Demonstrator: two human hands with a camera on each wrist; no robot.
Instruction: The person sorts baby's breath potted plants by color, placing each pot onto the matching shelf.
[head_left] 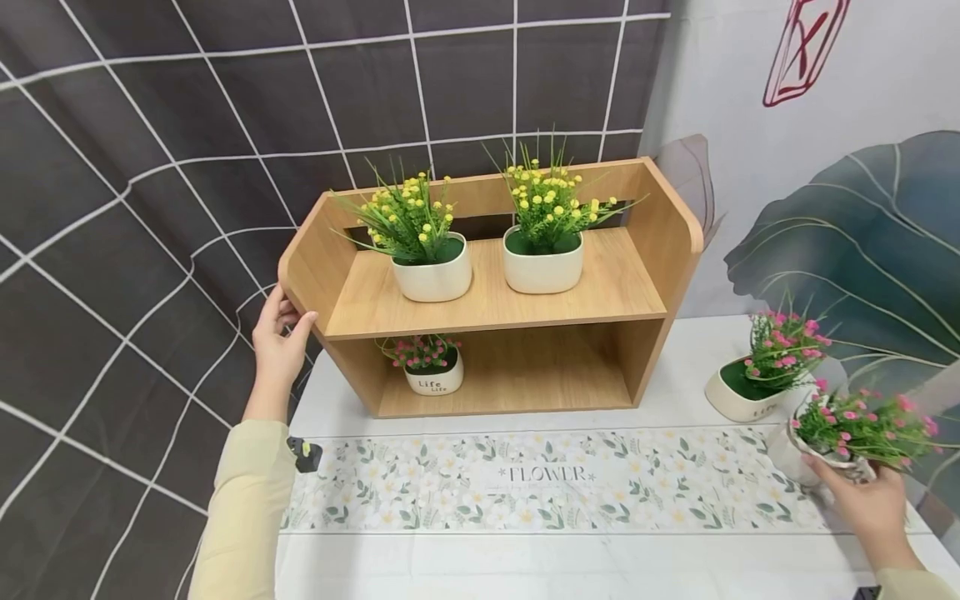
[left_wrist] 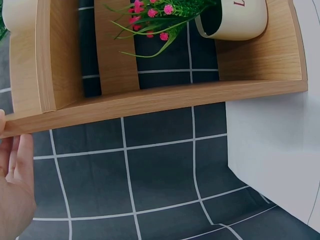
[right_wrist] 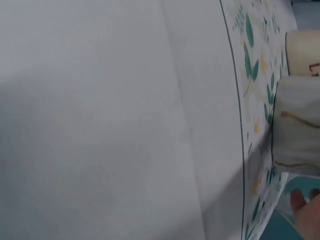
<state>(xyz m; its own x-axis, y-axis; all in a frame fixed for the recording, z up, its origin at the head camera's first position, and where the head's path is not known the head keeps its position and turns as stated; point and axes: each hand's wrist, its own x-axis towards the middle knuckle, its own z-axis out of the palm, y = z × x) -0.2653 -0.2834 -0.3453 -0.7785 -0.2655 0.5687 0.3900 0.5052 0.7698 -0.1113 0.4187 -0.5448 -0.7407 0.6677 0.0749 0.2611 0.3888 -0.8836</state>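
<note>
My left hand (head_left: 279, 354) grips the left side panel of a two-tier wooden shelf (head_left: 495, 329), thumb in front and fingers around the outer side. In the left wrist view, the fingers (left_wrist: 22, 160) press under the panel's edge. At the far right, my right hand (head_left: 873, 508) holds a white pot of pink flowers (head_left: 789, 457), thumb at its near side; the blossoms partly cover the grip. The right wrist view has that pot (right_wrist: 297, 125) at its right border with fingertips (right_wrist: 298, 200) beside it. Just behind stands a cream oval pot of pink flowers (head_left: 738, 404).
Two cream pots of yellow flowers (head_left: 432, 279) (head_left: 543, 267) stand on the upper tier. A pot lettered "Life" (head_left: 435, 382) with pink flowers sits at the lower tier's left. A floral strip (head_left: 547, 492) crosses the white tabletop (head_left: 480, 567). Dark gridded cloth (head_left: 97, 333) hangs left and behind.
</note>
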